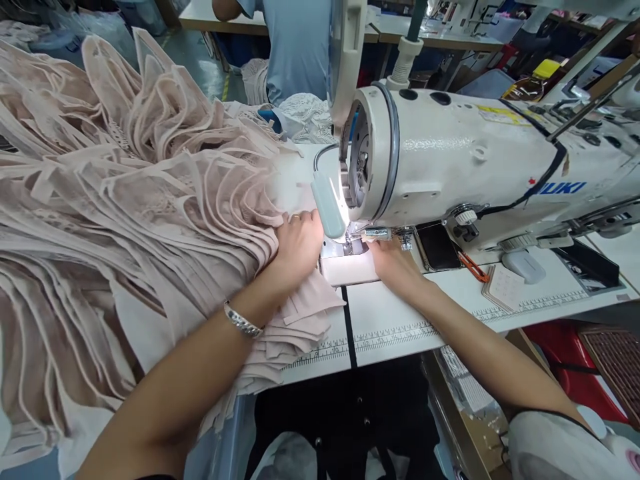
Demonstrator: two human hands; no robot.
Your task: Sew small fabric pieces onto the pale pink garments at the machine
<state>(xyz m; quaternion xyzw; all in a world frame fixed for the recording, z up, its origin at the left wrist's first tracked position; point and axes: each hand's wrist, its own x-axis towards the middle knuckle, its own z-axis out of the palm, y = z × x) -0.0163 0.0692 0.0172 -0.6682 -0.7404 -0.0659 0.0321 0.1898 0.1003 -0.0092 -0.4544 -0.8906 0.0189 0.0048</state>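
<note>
My left hand (300, 241), with a ring on one finger, lies left of the needle area of a white sewing machine (450, 153). Its fingers are bent, and their tips are out of sight by the small lamp (329, 205). It touches the edge of a large pile of pale pink fabric pieces (200, 200). On the other side of the presser foot (349, 245), my right hand (395, 265) has its fingers drawn together under the machine head. Its fingertips are partly covered, and what either hand grips cannot be made out.
A phone (438, 247), orange-handled snippers (473, 267), a stack of paper tags (504, 288) and a grey mouse-shaped object (524, 265) lie right of my right hand. Measuring tape (400, 337) runs along the table's front edge. A person in blue (299, 50) is beyond the machine.
</note>
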